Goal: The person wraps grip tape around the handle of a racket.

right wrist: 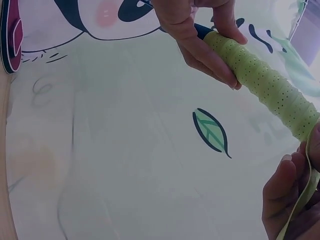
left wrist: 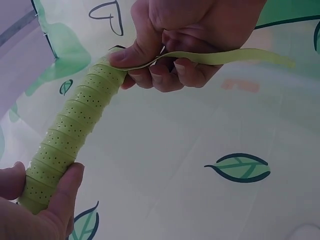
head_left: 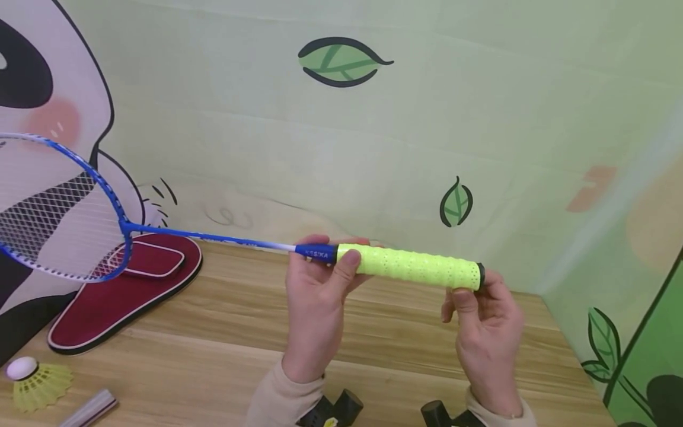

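Note:
A blue and white badminton racket (head_left: 224,239) is held up level above the table, its head reaching past the left edge of the head view. Perforated yellow-green grip tape (head_left: 411,267) winds round its handle in overlapping turns. My left hand (head_left: 317,302) grips the handle near the blue cone, thumb on the first turns. At the black butt end, my right hand (head_left: 491,332) pinches the tape against the handle between thumb and fingers. A loose tail of tape (left wrist: 235,56) runs out across the right hand's fingers in the left wrist view; the head view hides it.
A dark red racket-shaped case (head_left: 112,305) lies on the wooden table (head_left: 229,362) at left. A yellow shuttlecock (head_left: 42,385) and a clear plastic-looking strip (head_left: 91,409) lie nearer. Behind the table hangs a printed cloth (head_left: 256,130) with leaves and a panda.

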A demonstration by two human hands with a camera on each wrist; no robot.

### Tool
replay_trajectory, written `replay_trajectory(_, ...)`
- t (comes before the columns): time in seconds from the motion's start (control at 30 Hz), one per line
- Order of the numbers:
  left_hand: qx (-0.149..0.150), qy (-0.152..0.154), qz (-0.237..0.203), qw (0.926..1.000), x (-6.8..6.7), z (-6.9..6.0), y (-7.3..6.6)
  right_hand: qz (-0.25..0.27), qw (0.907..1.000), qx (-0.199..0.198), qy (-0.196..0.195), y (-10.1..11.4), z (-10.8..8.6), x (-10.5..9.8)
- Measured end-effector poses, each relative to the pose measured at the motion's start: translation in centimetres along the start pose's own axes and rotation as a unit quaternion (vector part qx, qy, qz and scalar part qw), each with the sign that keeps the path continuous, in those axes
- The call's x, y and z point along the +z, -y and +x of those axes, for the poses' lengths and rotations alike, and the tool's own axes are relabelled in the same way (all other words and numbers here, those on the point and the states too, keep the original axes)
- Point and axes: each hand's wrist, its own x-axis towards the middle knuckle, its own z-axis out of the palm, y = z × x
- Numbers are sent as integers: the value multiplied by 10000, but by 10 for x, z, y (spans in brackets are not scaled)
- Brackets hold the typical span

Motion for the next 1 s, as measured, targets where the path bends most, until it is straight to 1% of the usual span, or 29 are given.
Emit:
replay_trajectory(0.17, -36, -87, 187, 9998, 1, 0, 0, 114, 9998, -21, -156, -1, -1, 1)
replay_trajectory(0.3, -28, -75, 204, 9998, 0, 0, 0, 181, 9996, -46, -205, -1, -1, 1)
replay_trajectory(0.5, -65, -74, 204, 9997, 0, 1, 1, -15, 9997, -15, -239, 0, -1, 1)
replay_trajectory(0.63, -138, -168, 238, 9995, 0, 1, 0, -42, 9996, 31, -292, 1, -2, 2)
replay_trajectory(0.83, -217, -364, 376, 9984, 0, 3, 0, 39, 9997, 131, -219, 2, -1, 2)
replay_trajectory(1.0, -317, -350, 370, 9982, 0, 2, 0, -117, 9997, -21, -196, 2, -1, 1)
